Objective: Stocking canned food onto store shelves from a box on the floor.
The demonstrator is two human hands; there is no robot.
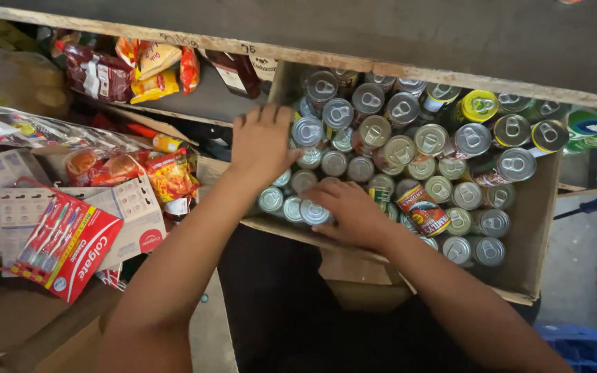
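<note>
Item: my right hand (350,211), nearest me, is closing its fingers on a silver-topped can (314,212) at the cardboard box's (540,228) near-left corner. My left hand (262,143), fingers spread, is resting on neighbouring cans (307,131); I'm judging steadying them wise.

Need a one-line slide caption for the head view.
Both hands, left and right, rest on pull-tab cans packed in a cardboard box.

Cardboard box (533,228): right of centre, under the shelf edge (381,69).
Cans (409,145): upright in the box, packed close; one can (423,211) on its side on top.
Left hand (260,141): on the box's left wall.
Right hand (350,211): on the near-left cans.
Toothbrush pack (70,249): far left, on flat cartons.
Snack packets (153,69): behind, upper left.
</note>
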